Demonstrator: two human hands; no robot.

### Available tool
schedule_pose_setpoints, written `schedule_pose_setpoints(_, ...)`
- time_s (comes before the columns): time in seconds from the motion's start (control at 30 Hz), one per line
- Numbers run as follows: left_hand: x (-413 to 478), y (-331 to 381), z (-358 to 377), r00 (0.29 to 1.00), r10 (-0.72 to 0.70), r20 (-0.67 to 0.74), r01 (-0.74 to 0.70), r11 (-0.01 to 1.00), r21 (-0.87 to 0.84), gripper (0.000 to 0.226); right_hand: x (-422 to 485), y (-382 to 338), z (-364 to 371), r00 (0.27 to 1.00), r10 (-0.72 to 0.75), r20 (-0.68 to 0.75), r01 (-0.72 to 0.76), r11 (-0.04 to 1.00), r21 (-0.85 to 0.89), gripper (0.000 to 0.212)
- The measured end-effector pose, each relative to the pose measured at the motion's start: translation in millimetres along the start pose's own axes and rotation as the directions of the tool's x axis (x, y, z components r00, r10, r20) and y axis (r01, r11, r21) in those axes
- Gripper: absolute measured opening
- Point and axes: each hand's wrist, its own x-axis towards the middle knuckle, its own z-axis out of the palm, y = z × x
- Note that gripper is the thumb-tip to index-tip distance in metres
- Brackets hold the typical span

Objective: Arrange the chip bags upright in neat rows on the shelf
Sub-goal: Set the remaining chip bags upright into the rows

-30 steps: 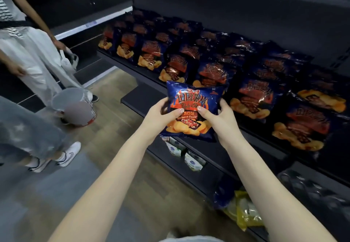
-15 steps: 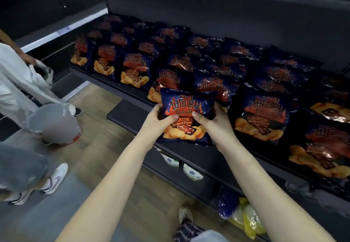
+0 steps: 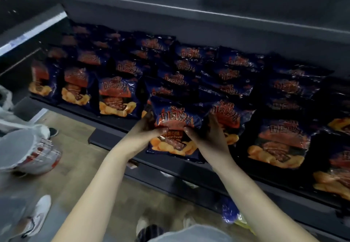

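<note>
I have both hands on 1 chip bag [image 3: 174, 122], which sits at the front edge of the shelf [image 3: 113, 121], just toward 6 o'clock from the middle of my view. My left hand [image 3: 145, 134] grips its 9 o'clock side and my right hand [image 3: 208, 135] its 3 o'clock side. Each thumb is pressed on the printed face, and the fingers curl out of sight behind the bag. The bag leans back a little, its top toward 12 o'clock, where more bags [image 3: 170, 79] overlap in loose rows. It fills the slot between a front-row bag [image 3: 117, 98] at 9 o'clock and another [image 3: 229, 117] at 3 o'clock, partly hidden by my right hand. I judge this to be the seating step. To do it well, I would plant the bottom seam flat against the shelf lip first, then tip the top forward until the face stands level with the 2 neighbours. I would squeeze lightly, since the bag is air-filled and slippery and too much pressure will buckle it or crush the chips. Before letting go, I would check whether the bags behind it press it forward.
</note>
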Motion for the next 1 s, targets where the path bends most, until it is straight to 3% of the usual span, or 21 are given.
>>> schedule_pose_setpoints(0.2,11,-1,-20,0.987,-0.009,0.16,0.0,0.998,0.055,0.075,-1,-10,21,0.992,0.06,-0.111,-0.066,0.997,-0.051,0.059)
schedule_pose_setpoints(0.37,13,1,-36,0.964,-0.043,0.262,0.001,0.987,0.159,0.073,-13,-19,33,0.972,0.142,-0.186,-0.129,0.988,0.081,0.062)
schedule_pose_setpoints(0.47,15,7,-42,0.945,-0.046,0.323,0.002,0.991,0.134,0.087,-24,-25,42,0.95,0.165,-0.265,-0.139,0.984,0.112,0.049)
schedule_pose_setpoints(0.63,11,9,-31,0.905,-0.011,0.424,-0.042,0.992,0.116,0.05,-46,-28,43,0.915,0.176,-0.363,-0.161,0.984,0.071,0.041)
schedule_pose_setpoints(1.0,2,7,53,0.877,0.092,0.472,-0.192,0.967,0.167,0.063,-82,-12,-10,0.763,0.151,-0.629,-0.173,0.984,0.026,0.061)
